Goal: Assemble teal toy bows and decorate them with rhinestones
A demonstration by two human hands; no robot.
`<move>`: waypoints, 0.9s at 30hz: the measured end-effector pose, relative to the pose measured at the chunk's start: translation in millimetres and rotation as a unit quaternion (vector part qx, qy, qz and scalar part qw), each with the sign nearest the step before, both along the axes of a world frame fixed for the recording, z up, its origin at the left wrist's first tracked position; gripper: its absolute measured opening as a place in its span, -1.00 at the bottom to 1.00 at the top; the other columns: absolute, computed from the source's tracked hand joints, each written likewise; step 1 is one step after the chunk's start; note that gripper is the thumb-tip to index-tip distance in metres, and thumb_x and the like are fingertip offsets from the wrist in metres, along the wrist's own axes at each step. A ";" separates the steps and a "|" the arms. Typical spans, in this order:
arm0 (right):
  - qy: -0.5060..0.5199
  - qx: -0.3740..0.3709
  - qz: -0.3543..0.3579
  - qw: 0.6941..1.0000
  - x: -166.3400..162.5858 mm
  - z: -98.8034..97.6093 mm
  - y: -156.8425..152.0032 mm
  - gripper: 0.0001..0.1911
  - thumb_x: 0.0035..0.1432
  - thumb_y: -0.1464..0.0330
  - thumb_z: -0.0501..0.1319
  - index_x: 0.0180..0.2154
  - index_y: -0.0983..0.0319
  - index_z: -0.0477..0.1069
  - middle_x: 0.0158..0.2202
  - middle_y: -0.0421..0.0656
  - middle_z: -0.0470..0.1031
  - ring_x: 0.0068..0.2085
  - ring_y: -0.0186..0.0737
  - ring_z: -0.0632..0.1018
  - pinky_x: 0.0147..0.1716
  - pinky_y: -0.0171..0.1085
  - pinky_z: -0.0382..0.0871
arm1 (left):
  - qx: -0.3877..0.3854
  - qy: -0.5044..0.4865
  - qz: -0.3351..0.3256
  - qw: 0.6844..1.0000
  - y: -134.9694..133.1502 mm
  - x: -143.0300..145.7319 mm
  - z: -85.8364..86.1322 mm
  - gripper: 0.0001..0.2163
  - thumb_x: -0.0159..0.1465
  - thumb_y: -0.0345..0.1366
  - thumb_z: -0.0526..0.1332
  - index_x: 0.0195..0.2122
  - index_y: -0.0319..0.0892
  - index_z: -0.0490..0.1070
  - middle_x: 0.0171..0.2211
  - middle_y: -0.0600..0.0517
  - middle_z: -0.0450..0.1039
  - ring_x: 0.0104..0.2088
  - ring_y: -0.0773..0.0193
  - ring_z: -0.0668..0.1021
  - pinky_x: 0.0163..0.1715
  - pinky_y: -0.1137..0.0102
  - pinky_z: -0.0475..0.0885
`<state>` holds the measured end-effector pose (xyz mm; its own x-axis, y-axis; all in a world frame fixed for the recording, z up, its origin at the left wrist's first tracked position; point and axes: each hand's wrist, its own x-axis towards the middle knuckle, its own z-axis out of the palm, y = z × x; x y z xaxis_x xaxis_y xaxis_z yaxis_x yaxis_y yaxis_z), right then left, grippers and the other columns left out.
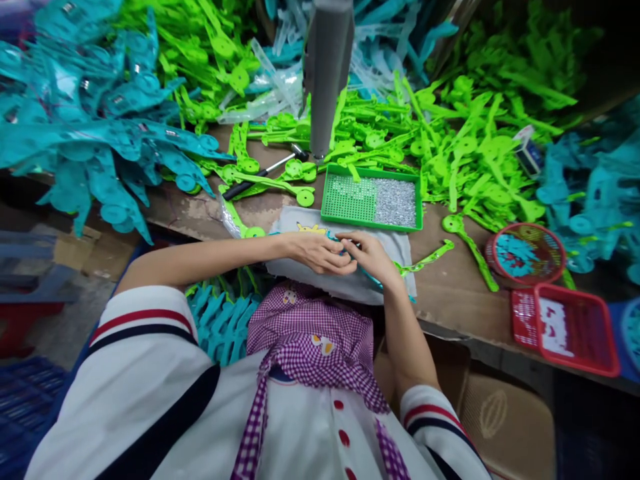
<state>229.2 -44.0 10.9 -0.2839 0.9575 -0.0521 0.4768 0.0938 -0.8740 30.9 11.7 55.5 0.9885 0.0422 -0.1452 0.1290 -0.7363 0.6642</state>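
Note:
My left hand (323,255) and my right hand (369,255) meet over a grey cloth (293,270) at the table's front edge. Between them is a thin teal plastic part (371,277), mostly covered by my fingers. My left fingers curl around it, while the right thumb and fingers pinch close beside them. To the right of my right hand, a bright green plastic arm (433,257) juts out past the cloth. Just behind the hands stands a green tray (421,200), with small silvery metal pieces (395,202) heaped in its right half.
A grey upright machine column (327,80) rises behind the tray. A hammer (263,172) lies left of it. Piles of green parts (480,147) and teal parts (95,133) surround the work area. A round basket (553,233) and red basket (607,333) stand at right.

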 end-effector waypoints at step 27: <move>0.074 -0.087 -0.053 0.992 10.1 -0.6 -5.5 -0.55 0.15 -0.09 0.23 -0.33 0.18 0.44 -0.52 -0.20 0.47 -0.48 -0.25 0.44 -0.47 -0.24 0.29 | 0.212 -0.156 0.563 0.784 -69.8 13.7 -68.3 -0.78 0.34 -0.12 0.30 -0.41 -0.09 0.54 -0.16 0.04 0.64 -0.07 0.12 0.54 -0.01 0.11 0.12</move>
